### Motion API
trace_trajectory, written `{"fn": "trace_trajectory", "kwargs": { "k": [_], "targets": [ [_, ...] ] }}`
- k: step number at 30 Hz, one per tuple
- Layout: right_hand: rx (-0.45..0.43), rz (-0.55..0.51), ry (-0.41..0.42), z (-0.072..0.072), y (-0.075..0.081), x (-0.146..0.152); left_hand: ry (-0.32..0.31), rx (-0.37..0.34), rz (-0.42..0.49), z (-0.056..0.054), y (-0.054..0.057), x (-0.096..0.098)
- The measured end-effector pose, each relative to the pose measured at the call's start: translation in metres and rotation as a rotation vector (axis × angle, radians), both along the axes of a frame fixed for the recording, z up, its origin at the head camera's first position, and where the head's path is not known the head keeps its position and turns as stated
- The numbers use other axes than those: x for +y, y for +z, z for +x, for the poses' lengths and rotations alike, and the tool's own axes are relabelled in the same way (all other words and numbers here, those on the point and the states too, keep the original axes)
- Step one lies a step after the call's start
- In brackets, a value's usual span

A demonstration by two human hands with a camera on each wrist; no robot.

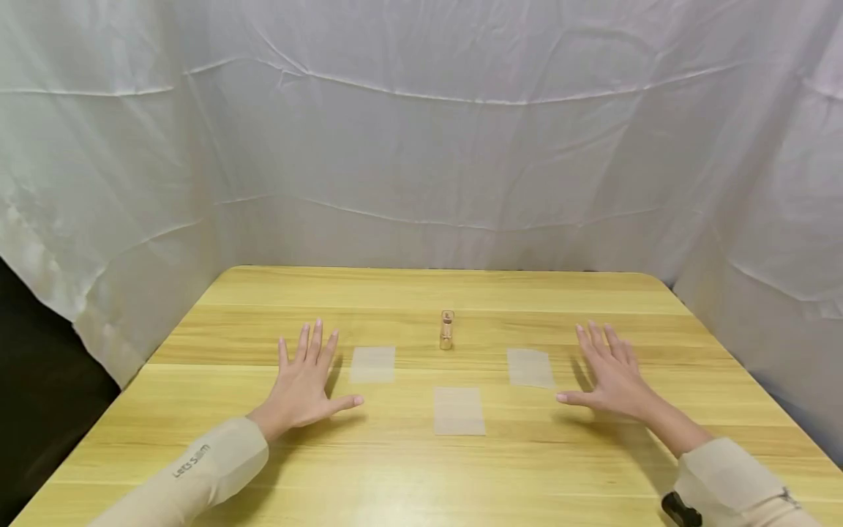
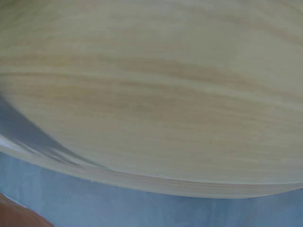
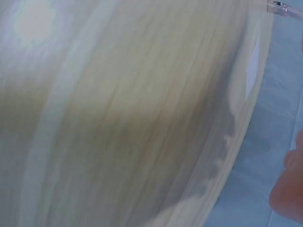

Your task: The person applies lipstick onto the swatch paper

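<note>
A small, see-through tube with pinkish-gold parts [image 1: 446, 330] is near the middle of the wooden table; its exact kind is too small to tell. It shows at the top right corner of the right wrist view too, as a clear piece [image 3: 285, 8]. My left hand [image 1: 304, 384] has its fingers spread, palm down, left of a pale square [image 1: 372, 364]. On the other side my right hand [image 1: 612, 377] is spread likewise, its thumb close to a second pale square [image 1: 530, 367]. Both hands hold nothing and cast shadows on the tabletop.
A third pale square [image 1: 459, 410] lies on the wooden table [image 1: 395, 476], nearer to me than the other two. White cloth [image 1: 421, 161] hangs behind the table and along both sides. Something black [image 1: 39, 388] is at the far left, beyond the table edge.
</note>
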State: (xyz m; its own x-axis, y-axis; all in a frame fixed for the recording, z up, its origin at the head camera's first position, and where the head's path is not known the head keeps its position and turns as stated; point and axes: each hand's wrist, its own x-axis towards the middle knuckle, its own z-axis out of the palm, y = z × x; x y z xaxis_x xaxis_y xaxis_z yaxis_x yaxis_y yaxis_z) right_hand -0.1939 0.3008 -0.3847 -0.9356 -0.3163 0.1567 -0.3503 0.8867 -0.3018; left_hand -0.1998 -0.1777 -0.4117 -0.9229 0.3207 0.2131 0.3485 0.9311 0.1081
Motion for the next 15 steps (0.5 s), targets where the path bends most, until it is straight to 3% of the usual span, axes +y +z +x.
{"fn": "trace_trajectory", "kwargs": {
  "k": [7, 15],
  "targets": [
    [0.064, -0.093, 0.034, -0.006, 0.002, -0.010, -0.016, -0.021, 0.084, -0.003, 0.007, 0.004],
    [0.036, -0.255, 0.046, -0.014, 0.009, -0.029, -0.045, -0.056, 0.199, -0.011, 0.013, 0.017]
  ]
}}
